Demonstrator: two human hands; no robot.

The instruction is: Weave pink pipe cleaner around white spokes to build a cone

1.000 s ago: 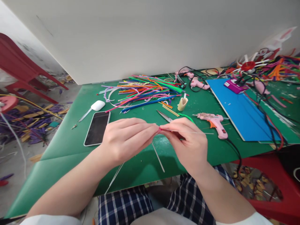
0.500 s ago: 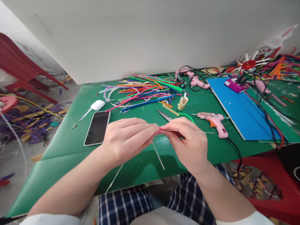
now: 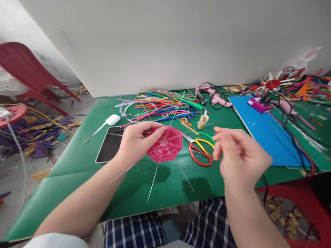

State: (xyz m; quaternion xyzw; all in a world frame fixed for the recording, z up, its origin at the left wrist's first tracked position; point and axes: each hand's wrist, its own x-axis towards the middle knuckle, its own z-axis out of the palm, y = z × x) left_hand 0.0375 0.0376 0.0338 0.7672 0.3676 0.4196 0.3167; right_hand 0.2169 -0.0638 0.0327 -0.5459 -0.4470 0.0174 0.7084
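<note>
Two hands (image 3: 138, 143) (image 3: 240, 160) apart; pink disc (image 3: 167, 146) in left

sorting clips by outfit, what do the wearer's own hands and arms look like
The left hand and right hand are bare, wrists included. A white sleeve covers part of the left arm; the right forearm shows bare.

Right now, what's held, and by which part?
The left hand holds the pink disc by its upper-left edge. Whether the right hand holds anything, I can't tell.
</note>
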